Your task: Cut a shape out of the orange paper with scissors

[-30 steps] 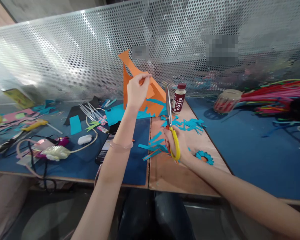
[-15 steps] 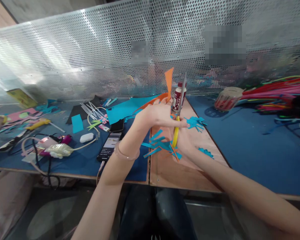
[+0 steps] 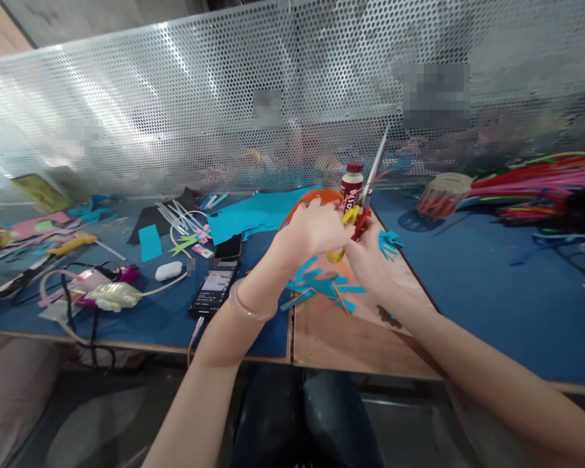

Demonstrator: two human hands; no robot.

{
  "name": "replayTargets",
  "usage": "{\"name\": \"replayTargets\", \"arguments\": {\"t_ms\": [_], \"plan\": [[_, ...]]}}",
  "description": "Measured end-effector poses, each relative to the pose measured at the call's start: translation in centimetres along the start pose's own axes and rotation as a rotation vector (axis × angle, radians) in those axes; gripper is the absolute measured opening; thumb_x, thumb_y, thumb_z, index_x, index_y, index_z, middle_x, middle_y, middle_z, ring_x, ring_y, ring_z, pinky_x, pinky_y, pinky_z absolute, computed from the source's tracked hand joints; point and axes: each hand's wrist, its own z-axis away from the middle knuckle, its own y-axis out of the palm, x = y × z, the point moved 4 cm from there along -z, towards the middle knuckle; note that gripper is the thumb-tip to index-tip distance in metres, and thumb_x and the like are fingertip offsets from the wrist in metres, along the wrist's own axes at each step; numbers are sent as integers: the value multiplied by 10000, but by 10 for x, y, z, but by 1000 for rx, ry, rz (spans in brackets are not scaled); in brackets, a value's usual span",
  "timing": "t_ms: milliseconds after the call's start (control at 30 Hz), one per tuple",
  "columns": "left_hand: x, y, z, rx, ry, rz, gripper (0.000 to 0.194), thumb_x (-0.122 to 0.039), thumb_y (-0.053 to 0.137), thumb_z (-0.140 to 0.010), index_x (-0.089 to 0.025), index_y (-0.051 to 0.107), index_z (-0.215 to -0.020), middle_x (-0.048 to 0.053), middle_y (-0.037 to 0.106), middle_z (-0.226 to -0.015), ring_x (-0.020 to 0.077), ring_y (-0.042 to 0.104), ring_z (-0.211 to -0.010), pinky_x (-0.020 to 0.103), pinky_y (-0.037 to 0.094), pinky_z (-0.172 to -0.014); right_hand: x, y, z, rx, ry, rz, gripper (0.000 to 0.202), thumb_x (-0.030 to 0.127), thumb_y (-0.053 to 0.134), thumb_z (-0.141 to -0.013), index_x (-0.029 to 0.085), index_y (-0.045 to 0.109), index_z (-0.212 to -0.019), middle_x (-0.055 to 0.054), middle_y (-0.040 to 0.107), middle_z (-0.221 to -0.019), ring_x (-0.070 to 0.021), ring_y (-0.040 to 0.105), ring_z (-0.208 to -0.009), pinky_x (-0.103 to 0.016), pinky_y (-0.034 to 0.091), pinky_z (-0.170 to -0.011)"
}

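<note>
My right hand [image 3: 374, 257] is closed around scissors with yellow and red handles; the scissors' blades [image 3: 377, 159] point up and away. Right beside it, my left hand [image 3: 322, 227] has its fingers pinched at an orange paper strip [image 3: 312, 196], which curves behind the knuckles. A thin orange end shows edge-on by the blades. The left fingertips overlap the yellow handle loop, and whether they touch it is hard to tell. Below the hands lie cut blue and orange strips [image 3: 316, 286]. A fringed blue paper piece [image 3: 390, 244] sits just right of my right hand.
A dark red bottle [image 3: 351, 182] stands behind my hands. Blue paper [image 3: 258, 211], a phone [image 3: 217, 286], a white earbud case [image 3: 168, 270] and a glue gun [image 3: 73, 244] lie leftward. Rightward are a jar [image 3: 443, 195] and colourful pipe cleaners [image 3: 531, 179]. Another person's hand shows far left.
The scissors have tilted to the right, and their red handle now shows. The orange strip that stood upright has swung down toward the blades. My hands have turned, the left one moving right.
</note>
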Motion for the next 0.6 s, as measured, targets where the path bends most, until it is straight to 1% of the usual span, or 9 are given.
{"name": "replayTargets", "arguments": {"t_ms": [67,133,167,267,333,433,500,600], "plan": [[6,-1,-2,39,10,-53,386,-218,372,-913,-108,712,-1059,182,693,-1116,330,594,-1136,470,482,-923,2,0,-2,-6,-19,10,438,308,627,-773,262,401,-1145,-98,541,-1274,-210,568,-1128,-401,500,-981],[11,-1,-2,54,37,-69,353,-202,395,-893,-117,735,-940,168,711,-1022,296,639,-1037,426,493,-860,1,2,-4,11,-47,56,450,305,629,-788,244,399,-1171,-105,542,-1260,-208,566,-1120,-402,495,-982],[14,-2,-2,42,38,-64,351,-209,395,-894,-123,735,-906,162,714,-986,287,653,-995,415,494,-837,0,2,-6,21,-66,85,461,305,630,-793,237,393,-1183,-108,542,-1249,-211,566,-1114,-405,496,-975],[23,-2,-1,0,10,0,378,-269,376,-916,-142,722,-834,148,711,-875,284,674,-892,411,497,-788,-5,-1,-12,44,-115,139,509,313,639,-798,224,350,-1208,-111,527,-1203,-212,580,-1027,-419,516,-908],[26,-1,-1,-11,33,45,340,-274,405,-898,-164,708,-792,134,703,-843,281,674,-867,407,497,-792,-6,-4,-16,49,-135,189,516,318,637,-802,226,337,-1211,-97,514,-1155,-206,573,-958,-428,525,-858],[24,-1,0,-20,82,62,301,-260,421,-882,-187,685,-758,115,691,-814,267,667,-831,388,495,-768,-4,-8,-18,34,-185,280,509,313,637,-799,233,342,-1206,-100,497,-1166,-233,545,-1027,-469,500,-904],[24,-1,-1,-7,58,87,360,-301,378,-911,-186,663,-723,106,671,-746,253,655,-746,372,492,-697,-2,-9,-19,25,-193,309,507,330,649,-794,229,349,-1191,-106,495,-1169,-252,529,-1078,-497,475,-946],[26,-2,-1,10,24,178,416,-380,382,-930,-194,622,-644,75,624,-642,226,628,-664,339,480,-640,-5,-11,-22,42,-151,305,522,335,664,-779,222,352,-1182,-98,507,-1141,-250,545,-1059,-497,465,-953]]}}
